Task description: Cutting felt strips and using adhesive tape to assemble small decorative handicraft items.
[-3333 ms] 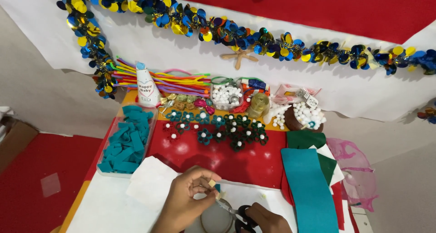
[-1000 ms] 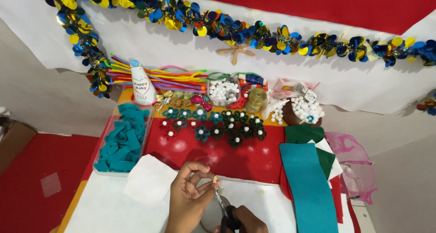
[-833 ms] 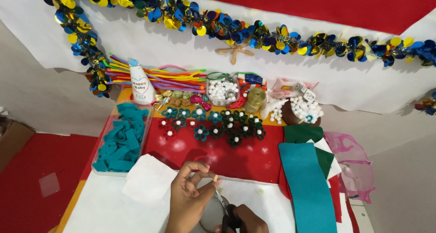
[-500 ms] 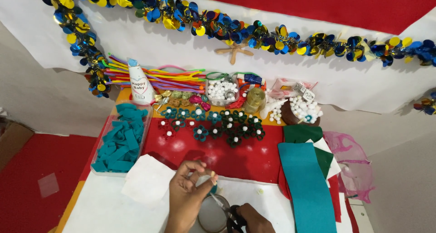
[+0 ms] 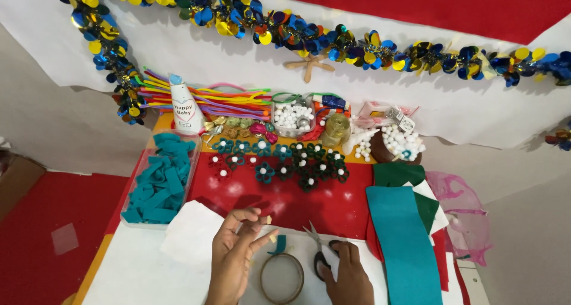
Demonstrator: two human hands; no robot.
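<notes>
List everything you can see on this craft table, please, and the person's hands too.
garland: one, blue and gold, along the wall
pipe cleaners: a bundle, many colours, back left
glue bottle: one, white, back left
tray of felt strips: one, teal, left
felt flowers: many, dark with white centres, on red felt
pom-poms: many, white, back right
felt sheets: several, teal, green, white, right
hoop: one, brown, front centre
scissors: one pair, under right hand
left hand: open, above the hoop
right hand: on the scissors
</notes>
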